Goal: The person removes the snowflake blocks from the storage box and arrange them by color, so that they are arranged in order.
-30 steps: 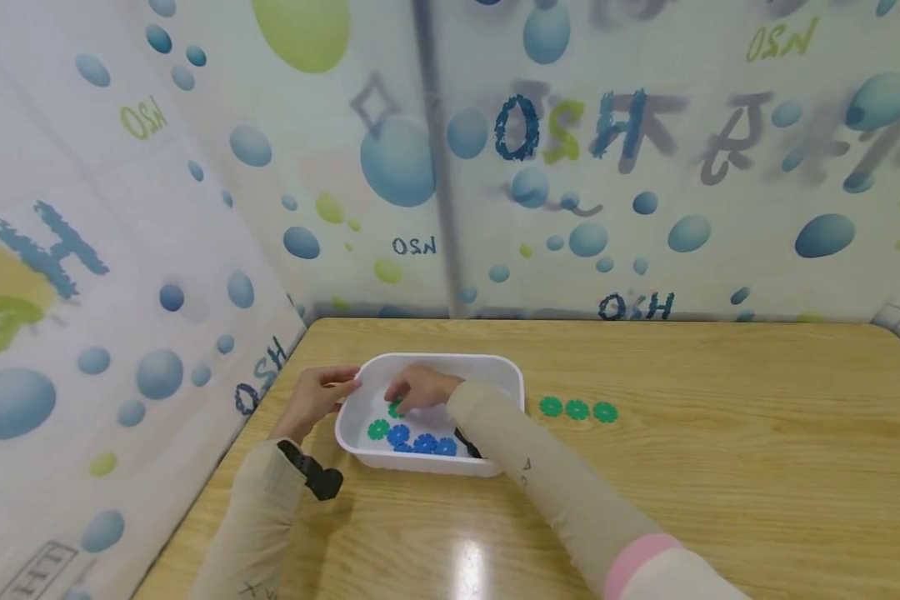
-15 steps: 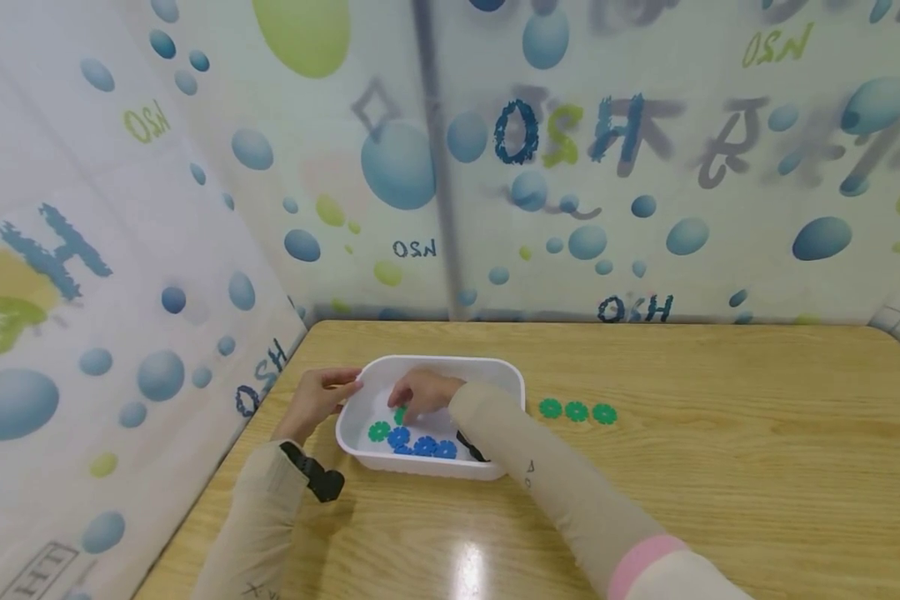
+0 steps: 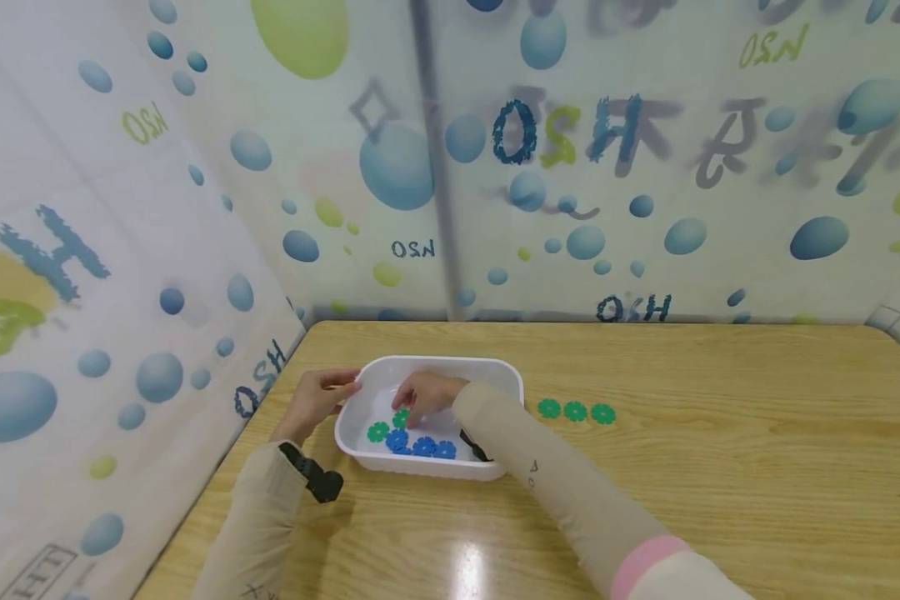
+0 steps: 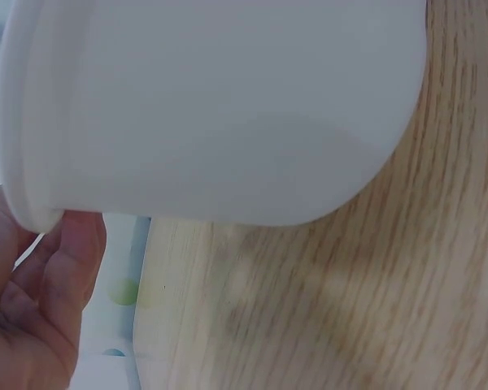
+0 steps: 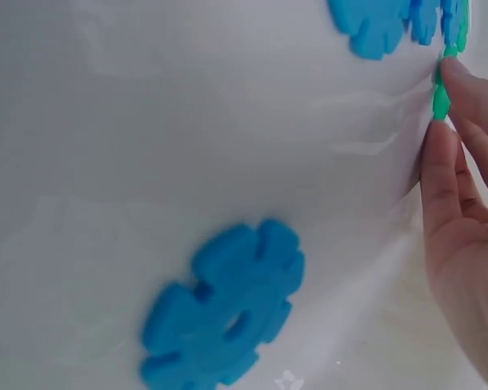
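My left hand grips the left rim of a white plastic tray, as the left wrist view also shows, with the thumb and fingers on either side of the lip. Inside the tray, my right hand reaches down to a green interlocking disc. In the right wrist view the thumb and a fingertip pinch that disc at its edges, low over the tray floor. Another green disc lies to its left. Several blue discs lie along the tray's near side.
Three green discs lie in a row on the wooden table, just right of the tray. Behind the table and along its left side hang printed sheets with bubble patterns.
My right hand has shifted slightly right and toward me, and the green disc at its fingers has moved the same way. One blue disc has shifted slightly. My left hand stays on the rim.
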Demonstrator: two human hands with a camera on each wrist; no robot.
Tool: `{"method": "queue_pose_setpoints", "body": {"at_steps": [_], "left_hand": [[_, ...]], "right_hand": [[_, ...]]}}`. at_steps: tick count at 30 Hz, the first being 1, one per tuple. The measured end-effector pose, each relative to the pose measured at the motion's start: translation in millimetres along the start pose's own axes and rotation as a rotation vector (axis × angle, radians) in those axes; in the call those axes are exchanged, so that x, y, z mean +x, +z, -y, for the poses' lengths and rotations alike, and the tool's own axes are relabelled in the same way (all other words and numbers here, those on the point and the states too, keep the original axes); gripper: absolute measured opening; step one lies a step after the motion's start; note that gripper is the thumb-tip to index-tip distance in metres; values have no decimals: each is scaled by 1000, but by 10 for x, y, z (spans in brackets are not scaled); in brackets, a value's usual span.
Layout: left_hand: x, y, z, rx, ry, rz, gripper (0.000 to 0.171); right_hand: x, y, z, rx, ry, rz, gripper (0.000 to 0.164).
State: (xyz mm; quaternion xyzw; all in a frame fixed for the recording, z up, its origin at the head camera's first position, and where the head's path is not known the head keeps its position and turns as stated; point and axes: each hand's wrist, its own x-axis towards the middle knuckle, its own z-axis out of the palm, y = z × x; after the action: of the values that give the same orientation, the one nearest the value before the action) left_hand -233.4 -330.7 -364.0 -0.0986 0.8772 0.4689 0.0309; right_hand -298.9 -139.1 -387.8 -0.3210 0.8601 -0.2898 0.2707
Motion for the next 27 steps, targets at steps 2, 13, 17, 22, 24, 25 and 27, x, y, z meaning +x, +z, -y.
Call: {"method": "queue_pose_setpoints", "body": {"at_steps": [2,13,17,22,24,25,27], "left_hand": [[9,4,-7,-2,3,-3,40],[-3,13,-48,-1,-9,-6,40],[-9,-7,-49,2,-8,-13,41],[-11,-5,-42,4,-24,-16,41],[-10,3,-37,3,-24,-11,41],[-10,7,-35,4,-23,-11,41],[-5,13,-25,7,-14,-13,40]], "right_hand": [[-12,-12,-4,-1,-8,1,31],[-74,-27,18,-31,-4,-19,22],[-81,-26,32,-20,-20,-30,22],[-97,-36,40,-25,-4,-36,18],[-106,-51,37,-18,-12,-28,16],[-115,-65,39,-7,-19,-22,14],[-133,-95,39,17,-47,-14,12]]}}
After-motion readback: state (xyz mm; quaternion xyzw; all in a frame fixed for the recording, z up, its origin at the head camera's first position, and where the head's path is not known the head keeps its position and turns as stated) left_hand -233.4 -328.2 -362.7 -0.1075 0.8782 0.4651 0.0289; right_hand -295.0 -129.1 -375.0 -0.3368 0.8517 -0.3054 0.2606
